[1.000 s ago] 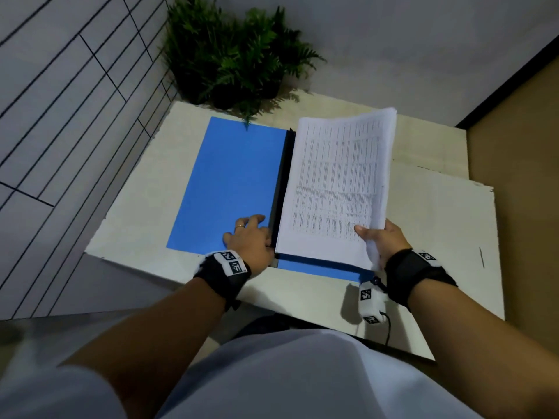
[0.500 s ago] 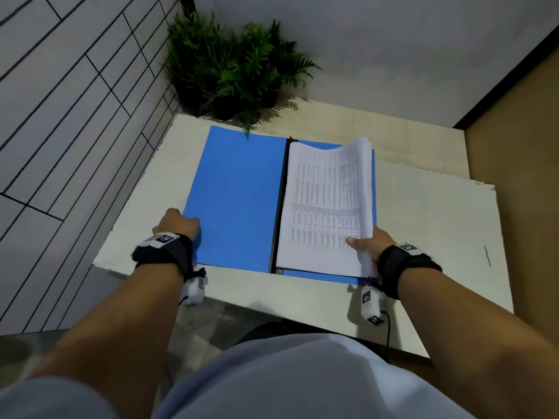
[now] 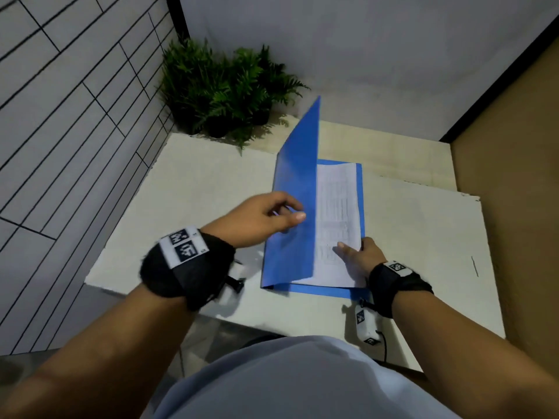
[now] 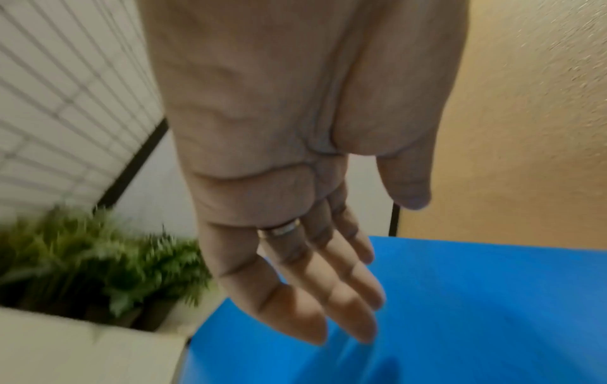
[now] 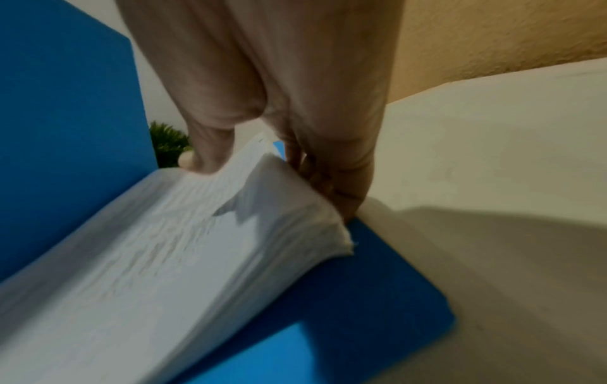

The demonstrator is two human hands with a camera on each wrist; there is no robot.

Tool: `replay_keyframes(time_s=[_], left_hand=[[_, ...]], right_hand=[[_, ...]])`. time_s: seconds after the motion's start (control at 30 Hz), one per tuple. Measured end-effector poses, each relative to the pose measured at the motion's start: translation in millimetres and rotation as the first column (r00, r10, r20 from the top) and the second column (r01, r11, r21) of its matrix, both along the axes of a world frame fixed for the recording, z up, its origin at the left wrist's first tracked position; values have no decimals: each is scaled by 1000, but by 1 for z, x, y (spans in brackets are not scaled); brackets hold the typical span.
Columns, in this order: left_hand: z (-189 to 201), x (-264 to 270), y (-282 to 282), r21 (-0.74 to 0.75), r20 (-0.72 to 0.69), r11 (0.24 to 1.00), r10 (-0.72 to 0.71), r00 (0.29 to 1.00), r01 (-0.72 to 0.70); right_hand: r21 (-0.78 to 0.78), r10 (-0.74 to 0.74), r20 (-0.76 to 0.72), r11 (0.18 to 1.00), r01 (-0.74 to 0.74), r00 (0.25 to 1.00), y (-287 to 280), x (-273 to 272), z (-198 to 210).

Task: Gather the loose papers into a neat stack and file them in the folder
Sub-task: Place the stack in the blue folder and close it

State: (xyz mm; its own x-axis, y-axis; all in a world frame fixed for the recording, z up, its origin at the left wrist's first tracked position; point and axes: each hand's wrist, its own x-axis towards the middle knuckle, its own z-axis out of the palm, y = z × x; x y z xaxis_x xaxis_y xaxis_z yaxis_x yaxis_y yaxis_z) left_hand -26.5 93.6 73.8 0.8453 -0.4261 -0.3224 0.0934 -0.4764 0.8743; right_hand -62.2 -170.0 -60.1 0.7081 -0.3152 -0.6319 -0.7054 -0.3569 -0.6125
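Blue folder (image 3: 302, 225) lies on the white table (image 3: 211, 189), its left cover raised near upright above the paper stack (image 3: 338, 219) on its right half. Your left hand (image 3: 260, 219), fingers straight and relaxed, touches that cover. Your right hand (image 3: 367, 255) pinches the stack's near right corner. Potted ferns (image 3: 223, 92) stand beyond the folder.

Blue folder (image 3: 295, 189), white printed papers (image 3: 338, 207)

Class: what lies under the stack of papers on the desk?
The blue folder's back half shows along the edges of the stack of papers. The right hand grips its near corner. The raised front cover hides the stack's left part.
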Motion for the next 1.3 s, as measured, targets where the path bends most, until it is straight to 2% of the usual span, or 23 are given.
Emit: replay_keyframes(time_s=[0.07,0.2,0.3,0.4,0.5,0.6,0.77,0.9,1.0,1.07,1.2,1.27,1.3], left_hand=[[-30,8,-20,26,-34,1000,-4,999,5],[-93,17,-34,325,-88,946,24,996,5],[-118,13,-41,514,-56,855,107,993,-63],[-126,8,-43,563,-56,821,155,986,-97],[-130,7,-36,538,-90,837,172,981,-97],[-133,7,-17,541,-74,814,295,953,-211],[-133,6,47,582,-7,685,544,839,-439],[-130,5,111,621,67,572,643,763,-536],[-126,1,143,676,116,525,618,778,-517],[-126,-1,146,699,120,538,562,818,-471],[-132,-10,107,687,48,655,391,919,-314],[-137,-15,88,728,-27,655,322,947,-202],[-140,-18,81,764,-53,627,296,954,-152]], right_hand=[[65,-27,6,998,26,1000,-12,1,4],[264,-114,-25,957,117,993,-38,-2,10],[267,-92,-10,959,91,996,-50,-7,12],[271,-62,7,961,58,998,-43,-8,8],[177,142,98,971,-158,985,-30,-3,-2],[73,320,124,941,-330,939,-6,2,-2],[75,558,162,815,-574,814,62,16,-5],[85,677,168,714,-695,716,128,23,-3],[68,782,95,612,-788,615,169,28,-5],[58,822,63,563,-825,566,193,29,-3],[55,808,78,581,-812,584,213,29,-3],[38,781,76,619,-785,620,203,33,0],[40,762,66,643,-765,644,195,35,4]])
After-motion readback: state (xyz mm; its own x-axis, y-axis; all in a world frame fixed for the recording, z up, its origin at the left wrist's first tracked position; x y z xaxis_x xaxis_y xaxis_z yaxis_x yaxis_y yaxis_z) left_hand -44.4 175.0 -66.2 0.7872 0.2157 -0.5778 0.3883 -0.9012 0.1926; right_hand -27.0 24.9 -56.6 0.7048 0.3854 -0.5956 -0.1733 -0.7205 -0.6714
